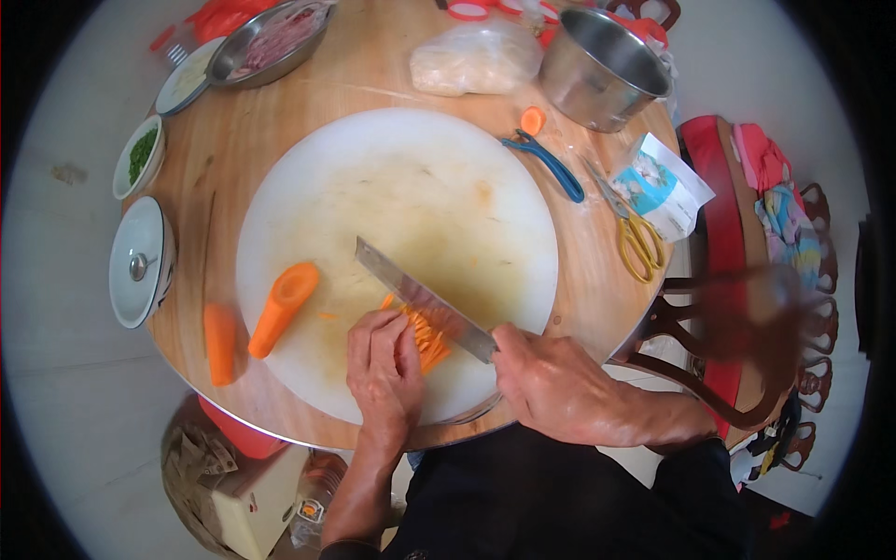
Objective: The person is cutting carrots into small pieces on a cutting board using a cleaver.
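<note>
My right hand (542, 378) grips the handle of a kitchen cleaver (423, 297), whose blade stretches up and to the left over a round white cutting board (392, 154). Close against the blade's near side lie cut carrot strips (429, 343). My left hand (385, 357) rests with bent fingers on the left end of these strips, pressing on them; its fingertips are partly hidden. A peeled carrot piece (283, 308) with a cut end lies at the board's left side. Another carrot piece (220, 343) is on the wooden table just left of the board.
Right of the board lie a blue peeler (553, 168), a carrot end (533, 120), yellow-handled scissors (638, 245) and a white-and-blue packet (661, 185). Behind stand a steel pot (602, 70) and a plastic bag (476, 59). Bowls, one of chopped greens (142, 157), and a meat-filled basin (269, 77) line the left.
</note>
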Tool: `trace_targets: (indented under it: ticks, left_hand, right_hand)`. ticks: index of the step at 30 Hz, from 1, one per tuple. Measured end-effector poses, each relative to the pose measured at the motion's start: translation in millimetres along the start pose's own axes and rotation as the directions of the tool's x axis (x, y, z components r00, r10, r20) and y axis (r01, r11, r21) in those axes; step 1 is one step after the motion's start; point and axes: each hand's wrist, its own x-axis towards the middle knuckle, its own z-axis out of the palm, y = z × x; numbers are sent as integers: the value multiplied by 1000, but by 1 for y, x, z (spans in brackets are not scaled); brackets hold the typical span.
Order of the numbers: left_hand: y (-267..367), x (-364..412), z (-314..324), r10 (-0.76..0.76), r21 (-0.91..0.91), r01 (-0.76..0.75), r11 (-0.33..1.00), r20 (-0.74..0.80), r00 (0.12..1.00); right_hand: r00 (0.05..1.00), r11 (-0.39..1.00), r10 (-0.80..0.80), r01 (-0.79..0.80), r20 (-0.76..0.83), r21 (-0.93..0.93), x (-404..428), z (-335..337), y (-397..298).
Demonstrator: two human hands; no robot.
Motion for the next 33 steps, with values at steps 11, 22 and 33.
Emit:
trace_targets:
  ticks: [11, 22, 33]
  left_hand:
    - [-2, 24, -47, -115, -156, 133, 979, 122, 986]
    - [3, 40, -49, 2, 63, -25, 998, 342, 940]
    - [-6, 41, -44, -177, -57, 194, 979, 224, 958]
  right_hand:
    - [917, 926, -93, -65, -388, -373, 23, 2, 55]
    - [876, 918, -168, -27, -452, -395, 38, 17, 72]
    - [842, 914, -69, -163, -535, -373, 45, -2, 94]
